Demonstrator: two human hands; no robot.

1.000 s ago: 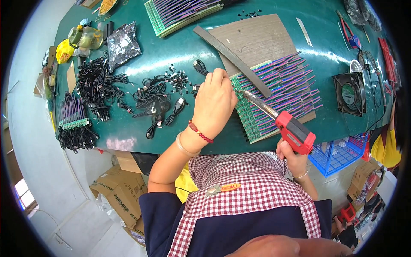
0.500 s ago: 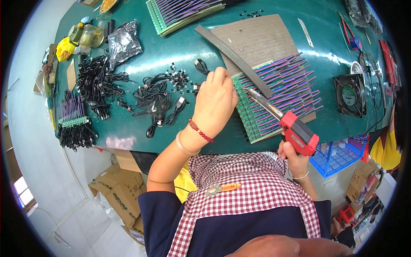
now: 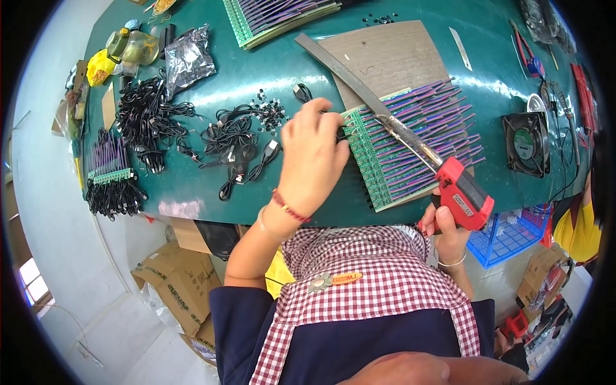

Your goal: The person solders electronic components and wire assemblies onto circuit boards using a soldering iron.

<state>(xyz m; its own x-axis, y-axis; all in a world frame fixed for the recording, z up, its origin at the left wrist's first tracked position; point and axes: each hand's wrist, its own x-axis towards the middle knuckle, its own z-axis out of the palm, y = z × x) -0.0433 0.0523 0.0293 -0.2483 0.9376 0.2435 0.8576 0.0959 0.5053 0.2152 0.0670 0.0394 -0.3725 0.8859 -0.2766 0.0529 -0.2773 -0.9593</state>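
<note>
Lying on the near side of the table [image 3: 269, 58], right of the middle, is a green board [image 3: 367, 163] with purple wires [image 3: 443, 133]. The right hand [image 3: 449, 232] has its fingers wrapped around a red soldering gun [image 3: 463, 197]. The left hand [image 3: 311, 157] bends its fingers by the board's left edge; I cannot tell if they pinch anything. Black cables [image 3: 232, 138] lie left.

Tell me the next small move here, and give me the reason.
Probably the right hand should ease the tip of the soldering gun toward the left edge of the green circuit boards. The left hand is by that edge, while the tip appears over the grey bar, off to the right. Whether the left hand holds anything is unclear.
</note>
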